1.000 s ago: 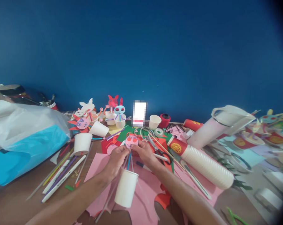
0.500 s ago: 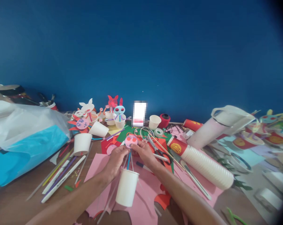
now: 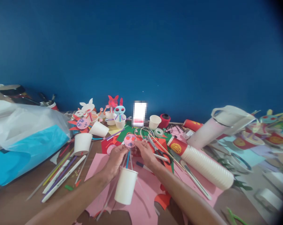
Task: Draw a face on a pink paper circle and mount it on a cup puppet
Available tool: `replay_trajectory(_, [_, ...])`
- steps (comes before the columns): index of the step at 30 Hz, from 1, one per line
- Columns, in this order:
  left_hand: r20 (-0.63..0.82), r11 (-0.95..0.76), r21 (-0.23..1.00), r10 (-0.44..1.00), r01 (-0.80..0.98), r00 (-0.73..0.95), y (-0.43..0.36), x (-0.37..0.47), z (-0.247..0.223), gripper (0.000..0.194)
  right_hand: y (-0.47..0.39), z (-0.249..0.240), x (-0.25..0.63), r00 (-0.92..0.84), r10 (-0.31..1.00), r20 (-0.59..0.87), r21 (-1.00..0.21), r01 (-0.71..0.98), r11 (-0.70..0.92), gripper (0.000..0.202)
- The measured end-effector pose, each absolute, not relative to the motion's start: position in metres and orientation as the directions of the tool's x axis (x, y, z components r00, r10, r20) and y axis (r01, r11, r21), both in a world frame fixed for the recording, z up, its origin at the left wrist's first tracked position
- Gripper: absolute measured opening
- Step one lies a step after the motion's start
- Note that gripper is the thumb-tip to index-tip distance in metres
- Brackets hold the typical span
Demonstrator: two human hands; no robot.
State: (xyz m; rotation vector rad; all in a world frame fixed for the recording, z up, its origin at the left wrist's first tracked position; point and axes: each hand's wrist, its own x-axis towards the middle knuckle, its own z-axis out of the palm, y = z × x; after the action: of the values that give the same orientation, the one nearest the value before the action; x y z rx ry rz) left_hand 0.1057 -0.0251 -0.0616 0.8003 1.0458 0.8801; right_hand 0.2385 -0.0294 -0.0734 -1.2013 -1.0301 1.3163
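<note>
A round pink paper face (image 3: 129,141) with red eyes and drawn lashes is between my two hands at the middle of the head view. My left hand (image 3: 118,156) pinches its lower left edge, near the top of a blue straw (image 3: 127,160). My right hand (image 3: 145,153) has its fingertips closed on the right edge of the face. Below, the straw runs down to a white paper cup (image 3: 126,186), which hangs tilted over pink paper (image 3: 143,197). Thin pale strips hang beside the straw.
Scissors (image 3: 163,154) and a long stack of paper cups (image 3: 206,167) lie to the right, before a white jug (image 3: 204,131). Finished cup puppets (image 3: 119,112) stand at the back. Markers (image 3: 64,181) and a plastic bag (image 3: 28,137) are on the left.
The pink face has turned a little and shifted slightly left, and my right thumb no longer covers its front. The cup has swung slightly left and up.
</note>
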Motion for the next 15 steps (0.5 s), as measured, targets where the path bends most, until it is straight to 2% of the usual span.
replay_trajectory(5, [-0.382, 0.437, 0.874, 0.889, -0.214, 0.253, -0.0255, 0.1067, -0.0617, 0.021, -0.0289, -0.073, 0.2385, 0.045, 0.991, -0.123, -0.971, -0.212, -0.111, 0.044])
replay_trajectory(15, [-0.358, 0.436, 0.871, 0.878, -0.224, 0.317, -0.032, 0.1086, -0.0597, 0.019, -0.0294, -0.0706, 0.2338, 0.115, 0.985, -0.128, -0.975, -0.194, -0.105, 0.02])
